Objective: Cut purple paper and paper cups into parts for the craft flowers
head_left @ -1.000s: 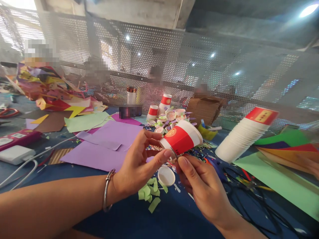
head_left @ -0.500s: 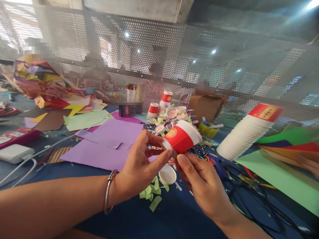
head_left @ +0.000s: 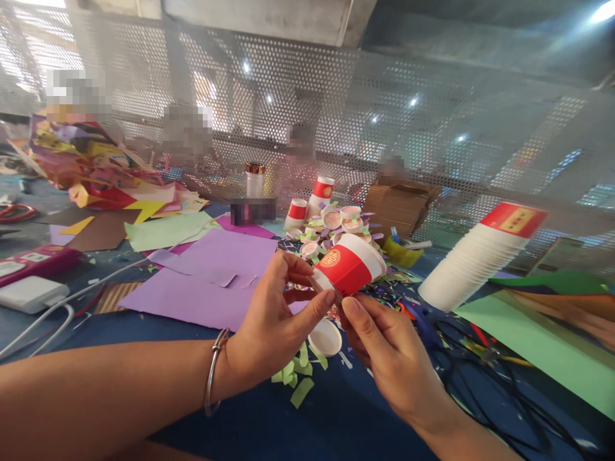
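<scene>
A red and white paper cup [head_left: 348, 266] is held tilted in front of me, its mouth toward the upper right. Fingers and thumb of my left hand [head_left: 276, 317] grip it near its base. My right hand [head_left: 384, 349] pinches at the cup's lower edge; whether a small piece is between those fingertips is hidden. Below the hands lies a white round cup piece [head_left: 325, 337], beside small light-green paper strips [head_left: 294, 374]. Behind the held cup is a heap of cut cup pieces with paper strips on them [head_left: 331, 221].
Purple paper [head_left: 202, 301] lies left, near a white charger [head_left: 33, 294] and cable. A leaning stack of paper cups [head_left: 471, 262] stands right, near green paper [head_left: 542, 346] and black cables [head_left: 500, 390]. Farther back are a jar [head_left: 254, 182], a cardboard box [head_left: 401, 205] and a perforated screen.
The hands and cup hold nearly the same pose, with the cup turned very slightly. At the right edge, the coloured sheets and another person's hand have shifted.
</scene>
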Action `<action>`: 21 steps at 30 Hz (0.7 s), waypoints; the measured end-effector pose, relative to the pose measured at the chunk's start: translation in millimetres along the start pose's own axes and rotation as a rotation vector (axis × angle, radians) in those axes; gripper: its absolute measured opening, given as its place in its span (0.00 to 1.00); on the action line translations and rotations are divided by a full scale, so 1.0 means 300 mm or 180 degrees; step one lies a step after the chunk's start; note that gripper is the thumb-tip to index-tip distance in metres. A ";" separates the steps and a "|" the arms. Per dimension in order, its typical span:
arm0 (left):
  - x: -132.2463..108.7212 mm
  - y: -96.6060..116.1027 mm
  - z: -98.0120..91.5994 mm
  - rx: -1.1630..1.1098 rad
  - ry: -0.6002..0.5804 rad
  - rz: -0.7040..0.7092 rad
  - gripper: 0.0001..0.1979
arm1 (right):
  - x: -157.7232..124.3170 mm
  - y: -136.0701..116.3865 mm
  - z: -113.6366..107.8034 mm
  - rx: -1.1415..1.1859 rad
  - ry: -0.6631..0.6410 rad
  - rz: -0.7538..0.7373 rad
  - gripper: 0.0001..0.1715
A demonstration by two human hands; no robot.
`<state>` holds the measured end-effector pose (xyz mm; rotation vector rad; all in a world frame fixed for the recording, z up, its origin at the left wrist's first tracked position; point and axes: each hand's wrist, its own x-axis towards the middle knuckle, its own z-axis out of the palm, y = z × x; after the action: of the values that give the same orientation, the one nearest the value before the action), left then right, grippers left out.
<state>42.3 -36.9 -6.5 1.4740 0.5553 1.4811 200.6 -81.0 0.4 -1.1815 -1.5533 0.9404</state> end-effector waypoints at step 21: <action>0.005 -0.003 0.005 0.0246 0.0059 0.0158 0.14 | 0.008 -0.004 -0.004 -0.0136 -0.0002 -0.0100 0.25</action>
<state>44.2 -35.7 -6.2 1.5452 0.5968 1.5279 201.1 -79.1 2.5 -1.1834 -1.5951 0.8910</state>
